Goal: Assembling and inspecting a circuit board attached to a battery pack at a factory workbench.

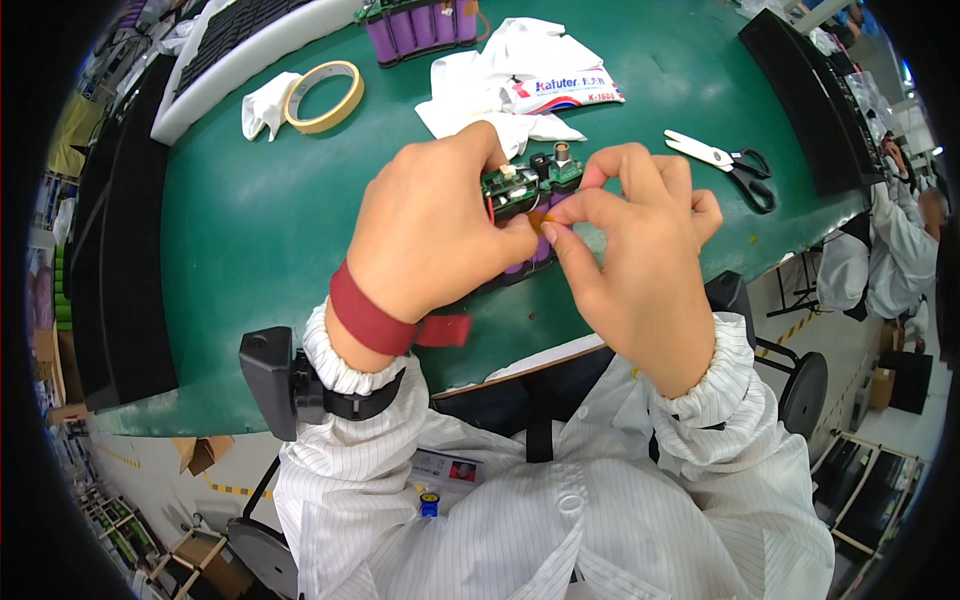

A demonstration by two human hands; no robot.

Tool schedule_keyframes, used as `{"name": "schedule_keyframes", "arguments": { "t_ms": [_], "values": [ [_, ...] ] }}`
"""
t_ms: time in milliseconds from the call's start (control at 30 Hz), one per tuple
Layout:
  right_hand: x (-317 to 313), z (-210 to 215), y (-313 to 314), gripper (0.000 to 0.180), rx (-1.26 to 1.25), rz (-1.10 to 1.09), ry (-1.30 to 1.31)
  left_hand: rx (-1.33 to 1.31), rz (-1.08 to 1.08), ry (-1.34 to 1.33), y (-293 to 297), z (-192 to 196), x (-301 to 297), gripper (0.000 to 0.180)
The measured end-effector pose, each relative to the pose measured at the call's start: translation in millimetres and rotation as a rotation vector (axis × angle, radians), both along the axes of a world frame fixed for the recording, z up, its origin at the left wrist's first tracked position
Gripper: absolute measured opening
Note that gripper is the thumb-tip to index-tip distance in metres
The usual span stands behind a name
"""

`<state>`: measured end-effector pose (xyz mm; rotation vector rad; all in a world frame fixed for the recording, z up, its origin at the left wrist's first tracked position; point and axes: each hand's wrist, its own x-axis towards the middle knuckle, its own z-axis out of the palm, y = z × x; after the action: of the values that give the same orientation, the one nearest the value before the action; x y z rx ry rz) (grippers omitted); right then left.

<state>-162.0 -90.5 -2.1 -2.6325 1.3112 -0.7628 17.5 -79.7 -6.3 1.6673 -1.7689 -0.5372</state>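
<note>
Centre of frame: I see my left hand (435, 235) closed around a battery pack (525, 262) of purple cells, a green circuit board (530, 183) on its top edge. The pack sits on the green mat (260, 230), mostly hidden by both hands.

Right of centre: my right hand (635, 255), thumb and forefinger pinched on a small amber piece, probably tape (540, 219), right against the pack.

Upper centre: white cloth (520, 60) with a tube (565, 90) lying on it; a second pack (420, 28) beyond.

Upper left: tape roll (324, 96) beside a white glove (262, 108).

Upper right: scissors (722, 163), blades shut, well apart from the hands.

Far right edge: another person (895, 240) in white.
</note>
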Motion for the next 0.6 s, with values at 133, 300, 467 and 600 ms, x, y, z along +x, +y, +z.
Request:
{"name": "schedule_keyframes", "arguments": {
  "t_ms": [133,300,467,600],
  "values": [
    [-1.9,-2.6,-0.1,0.006,0.031,-0.005,-0.023,-0.031,-0.064,-0.014,3.1,-2.2,2.9,0.031],
    [-2.5,-1.6,0.1,0.006,0.057,0.003,-0.046,0.01,-0.063,0.004,2.6,0.1,1.2,0.03],
    [-2.6,-1.7,-0.2,0.007,0.059,0.034,-0.088,0.026,-0.045,0.04,1.1,0.5,-0.2,0.029],
    [-3.9,1.1,-0.3,0.008,0.035,0.049,-0.072,0.053,0.01,0.087,-0.1,3.6,-0.8,0.03]
  ]
}}
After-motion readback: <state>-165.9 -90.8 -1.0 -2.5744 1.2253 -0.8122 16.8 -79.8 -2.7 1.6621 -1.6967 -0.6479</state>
